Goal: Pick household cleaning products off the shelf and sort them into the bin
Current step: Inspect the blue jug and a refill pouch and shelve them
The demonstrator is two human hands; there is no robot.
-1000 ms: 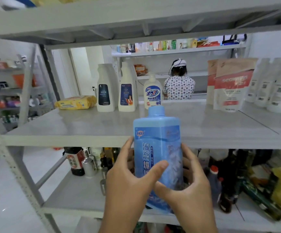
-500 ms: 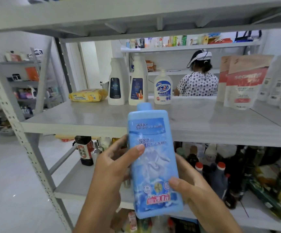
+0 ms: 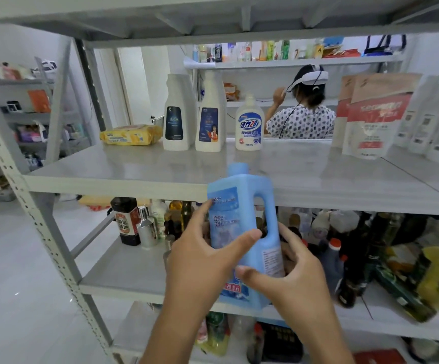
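The blue bottle [image 3: 239,206] is held about upright in both hands in front of the edge of the middle shelf [image 3: 134,169], cap up, with its moulded handle on the right side. Its front label carries Chinese writing in white and blue, too blurred to read, with a red strip of characters low down and a panel of small print on the side. The left hand [image 3: 202,258] grips it from the left: the thumb lies across the front of the label and the forefinger reaches up to the label's top corner. The right hand [image 3: 291,279] grips the lower right, thumb on the front and fingers curled behind, below the handle. On the shelf behind stand a soap bottle [image 3: 248,124] marked "活力28", two white bottles [image 3: 176,114] with dark blue labels whose writing is too small to read, and a yellow pack [image 3: 131,134] lying flat. Farther right stand pouches [image 3: 376,114] with a red band whose pale lettering begins "sea". On the shelf below, a dark bottle [image 3: 126,222] bears a red label with Chinese characters. Beyond the shelf a person [image 3: 305,114] in a headset faces away.
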